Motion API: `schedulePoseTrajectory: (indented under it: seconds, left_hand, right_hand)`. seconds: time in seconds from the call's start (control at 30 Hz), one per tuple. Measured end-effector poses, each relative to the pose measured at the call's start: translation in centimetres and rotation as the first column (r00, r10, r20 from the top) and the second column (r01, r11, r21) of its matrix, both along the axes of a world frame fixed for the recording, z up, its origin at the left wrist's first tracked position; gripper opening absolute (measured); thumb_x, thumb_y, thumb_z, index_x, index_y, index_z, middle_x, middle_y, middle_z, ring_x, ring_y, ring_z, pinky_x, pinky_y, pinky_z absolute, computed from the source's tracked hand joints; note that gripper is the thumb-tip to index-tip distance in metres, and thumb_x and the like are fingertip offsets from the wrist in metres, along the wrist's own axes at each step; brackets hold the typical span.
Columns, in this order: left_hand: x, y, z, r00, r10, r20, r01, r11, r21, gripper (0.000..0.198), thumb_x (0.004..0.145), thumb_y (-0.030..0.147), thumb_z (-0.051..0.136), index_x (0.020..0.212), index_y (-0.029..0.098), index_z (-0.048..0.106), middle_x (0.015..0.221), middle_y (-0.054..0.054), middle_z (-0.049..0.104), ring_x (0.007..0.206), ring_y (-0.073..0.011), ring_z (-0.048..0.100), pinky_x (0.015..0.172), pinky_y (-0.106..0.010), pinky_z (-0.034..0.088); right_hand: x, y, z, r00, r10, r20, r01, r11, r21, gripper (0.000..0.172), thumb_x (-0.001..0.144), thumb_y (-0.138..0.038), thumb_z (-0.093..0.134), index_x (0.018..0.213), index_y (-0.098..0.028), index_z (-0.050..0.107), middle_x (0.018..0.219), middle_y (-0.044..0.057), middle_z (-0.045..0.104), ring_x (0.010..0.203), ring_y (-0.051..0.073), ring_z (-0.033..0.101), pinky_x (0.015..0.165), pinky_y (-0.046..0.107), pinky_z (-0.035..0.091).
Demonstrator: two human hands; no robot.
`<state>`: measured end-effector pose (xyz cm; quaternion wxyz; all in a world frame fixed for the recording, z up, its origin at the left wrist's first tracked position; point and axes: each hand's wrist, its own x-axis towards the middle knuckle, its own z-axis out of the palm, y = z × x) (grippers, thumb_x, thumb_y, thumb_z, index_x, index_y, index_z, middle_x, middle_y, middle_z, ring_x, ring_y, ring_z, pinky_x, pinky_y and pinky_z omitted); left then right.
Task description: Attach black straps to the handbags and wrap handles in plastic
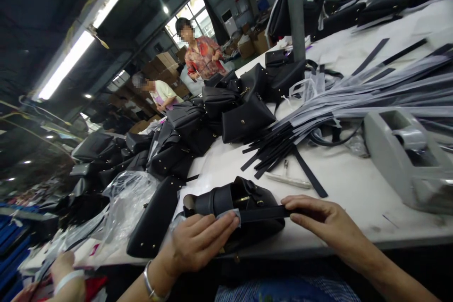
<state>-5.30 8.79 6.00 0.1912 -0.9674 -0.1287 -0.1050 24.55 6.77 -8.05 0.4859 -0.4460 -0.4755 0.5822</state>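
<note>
A small black leather bag (237, 207) lies on the white table (347, 184) near its front edge. A black strap (264, 213) runs across the bag. My left hand (198, 240), with a silver bracelet on the wrist, pinches the strap's left end, where a pale paper or film wrap shows under the thumb. My right hand (325, 224) grips the strap's right end, fingers curled over it.
A pile of black bags (212, 113) covers the table's middle and left. Black and grey straps (354, 99) fan out to the right. A grey tape dispenser (406, 155) stands at the right. Clear plastic bags (123, 203) lie left. Other people work beyond the table; another person's hand (63, 269) is at bottom left.
</note>
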Motion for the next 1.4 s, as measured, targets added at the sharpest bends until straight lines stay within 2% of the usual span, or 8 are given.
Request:
schedulePoseTrajectory:
  seconds: [0.43, 0.53, 0.6, 0.77, 0.9, 0.97, 1.17, 1.4]
  left_hand:
    - [-0.3, -0.4, -2.2, 0.976, 0.191, 0.107, -0.166, 0.965, -0.205, 0.03, 0.099, 0.006, 0.051, 0.126, 0.011, 0.063, 0.12, -0.015, 0.072, 0.09, -0.018, 0.072, 0.07, -0.028, 0.058]
    - [0.3, -0.5, -2.7, 0.936, 0.299, 0.183, -0.212, 0.899, -0.383, 0.031, 0.095, 0.003, 0.051, 0.123, 0.013, 0.06, 0.125, -0.015, 0.07, 0.101, -0.0195, 0.071, 0.081, -0.029, 0.059]
    - [1.1, -0.7, -2.4, 0.859, 0.485, 0.165, -0.289, 0.725, -0.625, 0.031, 0.093, 0.002, 0.048, 0.118, 0.017, 0.059, 0.125, -0.012, 0.069, 0.103, -0.0182, 0.071, 0.087, -0.029, 0.058]
    - [3.0, -0.8, 0.5, 0.667, 0.738, -0.102, -0.237, 0.081, -0.968, 0.025, 0.097, 0.033, 0.057, 0.119, 0.02, 0.059, 0.107, -0.006, 0.069, 0.087, -0.0159, 0.065, 0.077, -0.025, 0.051]
    - [4.1, 0.0, 1.8, 0.615, 0.761, -0.209, -0.139, -0.157, -0.978, 0.048, 0.1, 0.057, 0.042, 0.12, 0.018, 0.062, 0.081, -0.002, 0.063, 0.07, -0.0126, 0.055, 0.061, -0.021, 0.04]
    - [4.7, 0.4, 1.7, 0.627, 0.733, -0.266, -0.215, -0.165, -0.963, 0.049, 0.097, 0.059, 0.048, 0.112, 0.015, 0.065, 0.067, 0.002, 0.055, 0.061, -0.0105, 0.048, 0.057, -0.02, 0.036]
    - [6.3, 1.6, 1.7, 0.715, 0.641, -0.279, -0.365, 0.002, -0.931, 0.045, 0.098, 0.054, 0.048, 0.094, 0.014, 0.069, 0.061, 0.004, 0.053, 0.055, -0.0087, 0.044, 0.055, -0.02, 0.035]
    - [6.4, 3.7, 2.5, 0.657, 0.692, -0.3, -0.365, -0.056, -0.929, 0.038, 0.09, 0.051, 0.057, 0.086, 0.014, 0.063, 0.069, 0.0, 0.063, 0.052, -0.0096, 0.048, 0.048, -0.02, 0.035]
  right_hand:
    - [0.0, 0.1, -0.4, 0.998, -0.057, 0.015, 0.057, 0.996, -0.061, 0.037, 0.071, -0.046, 0.081, 0.101, -0.025, 0.08, 0.099, 0.005, 0.079, 0.089, 0.026, 0.074, 0.085, 0.032, 0.061]
    - [-0.2, -0.1, 0.0, 0.997, -0.045, -0.064, 0.039, 0.995, -0.094, 0.04, 0.071, -0.047, 0.082, 0.104, -0.024, 0.078, 0.092, 0.005, 0.079, 0.08, 0.023, 0.075, 0.077, 0.029, 0.062]
    - [-0.3, -0.1, 0.5, 0.994, -0.062, -0.092, 0.053, 0.994, -0.1, 0.041, 0.071, -0.047, 0.083, 0.102, -0.023, 0.077, 0.087, 0.005, 0.079, 0.078, 0.023, 0.074, 0.076, 0.028, 0.062]
    - [-0.1, 0.0, 1.6, 0.991, -0.098, -0.087, 0.093, 0.994, -0.063, 0.039, 0.072, -0.047, 0.083, 0.1, -0.021, 0.077, 0.085, 0.005, 0.078, 0.078, 0.023, 0.073, 0.078, 0.03, 0.061]
    - [-0.2, -0.1, 2.0, 0.996, -0.079, -0.032, 0.079, 0.997, -0.019, 0.038, 0.074, -0.047, 0.08, 0.102, -0.022, 0.078, 0.089, 0.005, 0.078, 0.081, 0.024, 0.073, 0.078, 0.032, 0.06]
    - [-0.7, -0.2, 2.4, 0.998, -0.063, 0.028, 0.063, 0.998, 0.002, 0.036, 0.075, -0.047, 0.078, 0.102, -0.024, 0.078, 0.093, 0.005, 0.079, 0.085, 0.026, 0.073, 0.077, 0.033, 0.06]
    - [-2.4, 0.0, 4.2, 0.992, -0.01, 0.124, -0.007, 0.99, 0.14, 0.026, 0.081, -0.04, 0.074, 0.105, -0.031, 0.079, 0.102, 0.0, 0.079, 0.09, 0.026, 0.073, 0.078, 0.034, 0.059]
    - [-3.2, 3.0, 3.1, 0.977, -0.13, 0.167, 0.05, 0.908, 0.416, 0.044, 0.09, -0.036, 0.065, 0.134, -0.026, 0.063, 0.132, 0.008, 0.066, 0.118, 0.027, 0.062, 0.1, 0.044, 0.051]
